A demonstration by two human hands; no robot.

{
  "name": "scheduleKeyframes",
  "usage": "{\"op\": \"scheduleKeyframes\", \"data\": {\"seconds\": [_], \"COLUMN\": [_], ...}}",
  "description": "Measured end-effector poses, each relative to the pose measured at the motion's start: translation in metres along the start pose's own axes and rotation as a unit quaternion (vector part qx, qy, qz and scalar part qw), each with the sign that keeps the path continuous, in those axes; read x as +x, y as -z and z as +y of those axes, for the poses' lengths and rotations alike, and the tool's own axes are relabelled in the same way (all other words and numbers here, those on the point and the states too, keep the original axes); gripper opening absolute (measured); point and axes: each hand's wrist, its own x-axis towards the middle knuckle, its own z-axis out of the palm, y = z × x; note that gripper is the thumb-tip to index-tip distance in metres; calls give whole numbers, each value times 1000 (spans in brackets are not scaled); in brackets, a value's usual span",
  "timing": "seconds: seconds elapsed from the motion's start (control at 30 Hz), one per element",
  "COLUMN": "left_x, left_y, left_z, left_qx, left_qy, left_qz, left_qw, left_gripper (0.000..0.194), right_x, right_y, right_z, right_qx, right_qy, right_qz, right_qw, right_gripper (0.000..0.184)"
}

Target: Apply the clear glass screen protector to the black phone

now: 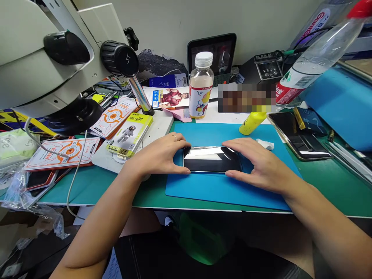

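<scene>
A smartphone [210, 161] lies sideways on a blue mat [221, 190], its dark glossy screen facing up with a bright reflection across it. My left hand [164, 153] grips the phone's left end, fingers at the far edge and thumb at the near edge. At the right end, my right hand [255, 162] holds it the same way, thumb near and fingertips far. A crumpled white tissue [265, 144] rests just beyond my right hand. Behind it a small yellow bottle [252, 123] stands tilted at the mat's far edge.
A microscope [52, 66] overhangs the left side. Boxed screens [65, 153] and a yellow battery package [130, 135] lie beneath it. A drink bottle [200, 87] stands behind the mat. At right are another phone [298, 135] and a red-capped water bottle [314, 62].
</scene>
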Motion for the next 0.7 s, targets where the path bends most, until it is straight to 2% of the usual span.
{"op": "scheduleKeyframes", "data": {"seconds": [0.17,0.7], "left_x": [1,3], "left_y": [-1,-2], "left_z": [1,4], "left_qx": [2,19], "left_qy": [-7,-7], "left_qz": [3,5], "left_qw": [1000,1000], "left_gripper": [68,65], "right_x": [2,3], "right_y": [4,4], "right_z": [-3,-5], "right_qx": [31,44], "right_qy": [-26,-52], "right_qz": [-14,-40], "right_qw": [999,997], "right_gripper": [61,59]}}
